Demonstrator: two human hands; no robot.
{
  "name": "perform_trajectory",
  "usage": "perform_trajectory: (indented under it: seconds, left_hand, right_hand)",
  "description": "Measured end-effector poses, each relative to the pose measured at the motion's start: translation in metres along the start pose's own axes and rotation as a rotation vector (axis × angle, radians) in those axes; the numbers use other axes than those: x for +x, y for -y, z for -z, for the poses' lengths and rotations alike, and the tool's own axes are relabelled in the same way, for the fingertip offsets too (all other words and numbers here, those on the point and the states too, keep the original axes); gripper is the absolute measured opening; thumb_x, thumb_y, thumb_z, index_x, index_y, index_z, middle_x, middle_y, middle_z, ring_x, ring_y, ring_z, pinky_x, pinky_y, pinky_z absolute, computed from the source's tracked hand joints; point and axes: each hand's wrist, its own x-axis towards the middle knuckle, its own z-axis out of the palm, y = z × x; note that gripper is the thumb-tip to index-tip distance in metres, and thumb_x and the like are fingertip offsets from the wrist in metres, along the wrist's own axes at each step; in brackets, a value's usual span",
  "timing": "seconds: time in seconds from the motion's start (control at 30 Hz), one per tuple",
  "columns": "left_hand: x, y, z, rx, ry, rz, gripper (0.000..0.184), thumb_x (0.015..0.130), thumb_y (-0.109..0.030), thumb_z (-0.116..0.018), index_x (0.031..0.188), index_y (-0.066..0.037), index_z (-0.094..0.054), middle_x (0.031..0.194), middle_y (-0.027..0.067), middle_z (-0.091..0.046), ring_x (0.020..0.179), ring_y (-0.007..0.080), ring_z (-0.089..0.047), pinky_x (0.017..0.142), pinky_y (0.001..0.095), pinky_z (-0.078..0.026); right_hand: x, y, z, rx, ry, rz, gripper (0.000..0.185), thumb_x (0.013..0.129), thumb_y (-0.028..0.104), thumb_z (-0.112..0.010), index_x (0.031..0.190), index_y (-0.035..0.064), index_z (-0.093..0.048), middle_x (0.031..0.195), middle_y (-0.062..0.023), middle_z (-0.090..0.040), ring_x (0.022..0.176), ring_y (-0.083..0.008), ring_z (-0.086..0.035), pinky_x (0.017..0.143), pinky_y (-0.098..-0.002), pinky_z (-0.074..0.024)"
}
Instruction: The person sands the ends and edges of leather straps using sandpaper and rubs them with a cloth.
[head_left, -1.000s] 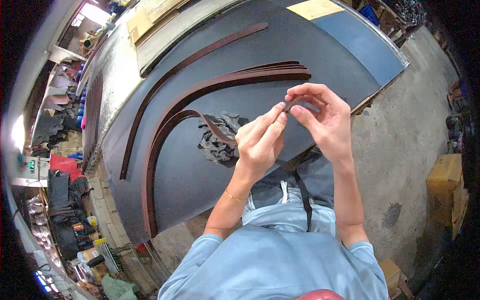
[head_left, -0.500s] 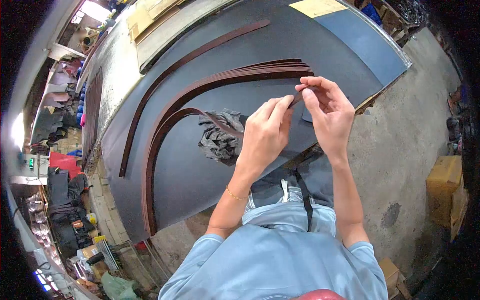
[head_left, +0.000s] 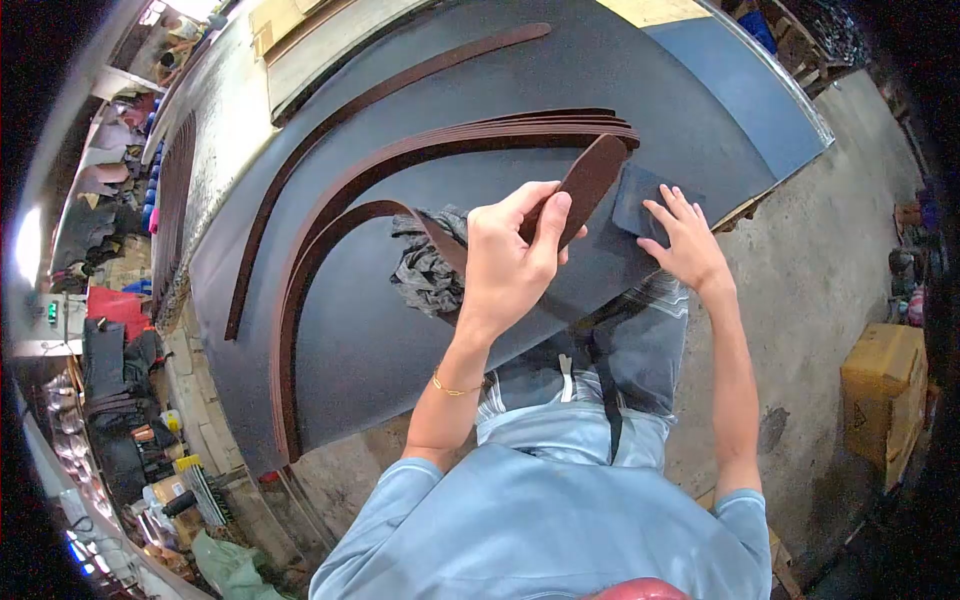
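My left hand (head_left: 515,255) is closed on a brown strip (head_left: 600,170), whose rounded end points up and right past my thumb. The strip's other part curves back left behind the hand toward a stack of brown strips (head_left: 375,170). My right hand (head_left: 685,240) is spread, fingers apart, at the near edge of a dark square pad (head_left: 635,200) on the dark table (head_left: 400,340). Whether its fingertips touch the pad is hard to tell. A crumpled grey cloth (head_left: 425,270) lies left of my left hand.
A single brown strip (head_left: 380,95) lies curved beyond the stack. Cardboard (head_left: 290,30) rests at the far left, and a blue sheet (head_left: 730,90) covers the table's right corner. A cardboard box (head_left: 880,385) stands on the floor at the right.
My right hand has let go of the strip's end, moved down and right, and opened beside the pad. My left hand keeps the strip, now with its broad face showing.
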Motion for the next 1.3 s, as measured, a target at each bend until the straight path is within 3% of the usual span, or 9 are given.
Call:
perform_trajectory:
  seconds: [0.13, 0.2, 0.33, 0.57, 0.7, 0.8, 0.97, 1.1, 1.3]
  left_hand:
    - [0.003, 0.009, -0.007, 0.046, -0.051, -0.021, 0.019, 0.099, -0.011, -0.062, 0.106, 0.005, -0.068, 0.076, 0.0082, -0.071, 0.058, 0.0075, -0.059, 0.052, 0.0236, -0.047]
    - [0.006, 0.026, -0.013, 0.444, -0.233, -0.35, 0.014, 0.095, -0.008, -0.066, 0.103, 0.003, -0.069, 0.075, 0.0117, -0.071, 0.057, 0.0116, -0.062, 0.053, 0.0269, -0.047]
    - [0.013, 0.071, -0.038, 0.782, -0.233, -0.383, 0.009, 0.088, -0.011, -0.069, 0.093, -0.003, -0.068, 0.081, 0.0112, -0.067, 0.067, 0.0311, -0.064, 0.059, 0.0403, -0.05]
    - [0.012, 0.15, -0.07, 1.003, -0.189, -0.439, 0.009, 0.087, -0.016, -0.068, 0.09, -0.008, -0.066, 0.081, 0.0044, -0.064, 0.084, 0.0247, -0.059, 0.076, 0.04, -0.046]
    - [0.011, 0.162, -0.065, 0.919, -0.217, -0.506, 0.014, 0.083, -0.014, -0.074, 0.094, -0.008, -0.067, 0.076, 0.0043, -0.061, 0.077, 0.0234, -0.059, 0.076, 0.0395, -0.045]
    - [0.014, 0.164, -0.064, 0.861, -0.258, -0.528, 0.013, 0.082, -0.014, -0.075, 0.09, -0.008, -0.067, 0.072, 0.0038, -0.06, 0.072, 0.023, -0.058, 0.073, 0.0381, -0.045]
    - [0.014, 0.165, -0.064, 0.808, -0.27, -0.535, 0.011, 0.081, -0.013, -0.076, 0.086, -0.007, -0.067, 0.071, 0.0034, -0.06, 0.068, 0.0226, -0.058, 0.068, 0.0363, -0.046]
    - [0.015, 0.163, -0.062, 0.784, -0.247, -0.522, 0.012, 0.079, -0.012, -0.076, 0.086, -0.007, -0.067, 0.071, 0.0038, -0.06, 0.067, 0.023, -0.058, 0.063, 0.0355, -0.045]
    - [0.014, 0.167, -0.057, 0.8, -0.204, -0.517, 0.011, 0.082, -0.013, -0.071, 0.082, -0.003, -0.067, 0.069, 0.0056, -0.059, 0.068, 0.0231, -0.059, 0.061, 0.0356, -0.047]
  right_hand:
    - [0.008, -0.001, -0.005, -0.062, -0.204, 0.034, 0.047, 0.083, 0.009, -0.064, 0.129, 0.0152, -0.062, 0.132, -0.0125, -0.06, 0.123, -0.0339, -0.056, 0.098, -0.043, -0.0509]
    - [0.01, 0.003, 0.004, -0.059, -0.303, 0.086, 0.051, 0.079, -0.001, -0.06, 0.127, 0.0148, -0.065, 0.112, -0.0094, -0.066, 0.105, -0.0318, -0.063, 0.084, -0.0418, -0.0564]
    - [0.013, -0.005, 0.024, 0.079, -0.382, 0.084, 0.061, 0.077, -0.016, -0.053, 0.13, 0.0127, -0.064, 0.125, -0.0124, -0.066, 0.104, -0.0356, -0.067, 0.09, -0.0403, -0.0553]
    - [-0.007, -0.017, 0.036, 0.095, -0.268, 0.249, 0.073, 0.067, -0.02, -0.05, 0.131, 0.0132, -0.064, 0.135, -0.0131, -0.062, 0.117, -0.0329, -0.064, 0.097, -0.037, -0.0522]
    - [-0.016, -0.067, 0.031, 0.546, -0.187, -0.308, 0.03, 0.092, -0.002, -0.061, 0.122, -0.0024, -0.064, 0.117, -0.0109, -0.071, 0.1, -0.0239, -0.071, 0.089, -0.0372, -0.0561]
    - [-0.008, -0.099, 0.055, 1.408, -0.224, -0.277, 0.029, 0.093, 0.01, -0.07, 0.115, -0.0081, -0.065, 0.108, -0.0114, -0.072, 0.094, -0.0183, -0.068, 0.082, -0.0329, -0.0544]
    - [0.006, -0.108, 0.056, 0.716, -0.12, -0.422, 0.028, 0.095, 0.006, -0.065, 0.12, -0.0058, -0.064, 0.11, -0.0124, -0.073, 0.104, -0.0186, -0.067, 0.092, -0.0343, -0.0513]
    - [0.004, 0.02, 0.067, 0.12, -0.333, 0.102, 0.06, 0.079, -0.016, -0.05, 0.13, 0.0099, -0.066, 0.133, -0.0112, -0.065, 0.126, -0.0321, -0.059, 0.106, -0.0377, -0.0457]
    - [0.012, 0.051, 0.006, -0.048, -0.097, 0.391, 0.057, 0.087, 0.003, -0.049, 0.142, 0.0183, -0.055, 0.153, -0.0052, -0.046, 0.146, -0.0289, -0.036, 0.115, -0.0616, -0.0266]
